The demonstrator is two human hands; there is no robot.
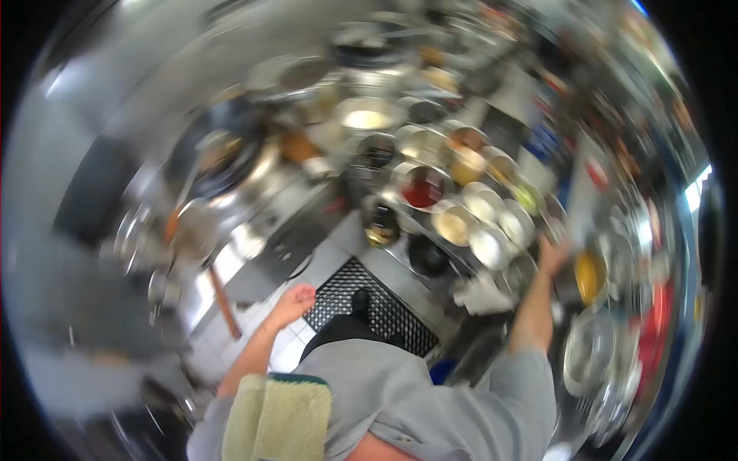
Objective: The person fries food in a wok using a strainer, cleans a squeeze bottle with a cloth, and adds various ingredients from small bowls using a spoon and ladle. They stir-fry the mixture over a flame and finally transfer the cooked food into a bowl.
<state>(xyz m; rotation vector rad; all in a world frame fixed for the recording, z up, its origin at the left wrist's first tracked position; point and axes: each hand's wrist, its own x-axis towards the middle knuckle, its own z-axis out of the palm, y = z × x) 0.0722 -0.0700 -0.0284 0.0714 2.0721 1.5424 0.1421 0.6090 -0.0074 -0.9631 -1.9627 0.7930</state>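
My left hand (294, 304) hangs in the air over the floor beside the stove, its fingers curled in with nothing visible in them. To the right, my right hand (552, 255) is stretched out over the counter, fingers bent at the lower end of a small metal container (553, 209). Blur hides what exactly the fingers hold there. Close by are a pot of yellow-orange contents (590, 276), a white cloth (484, 296) and a metal pan (521, 272). A folded yellow-green towel (292, 419) lies over my left upper arm.
Several round metal containers stand ahead, one with red sauce (424, 187), another with pale contents (453, 225). At left are a wok (223, 150) on the stove and a wooden handle (223, 303) jutting over the edge. A black perforated mat (407, 321) covers the tiled floor.
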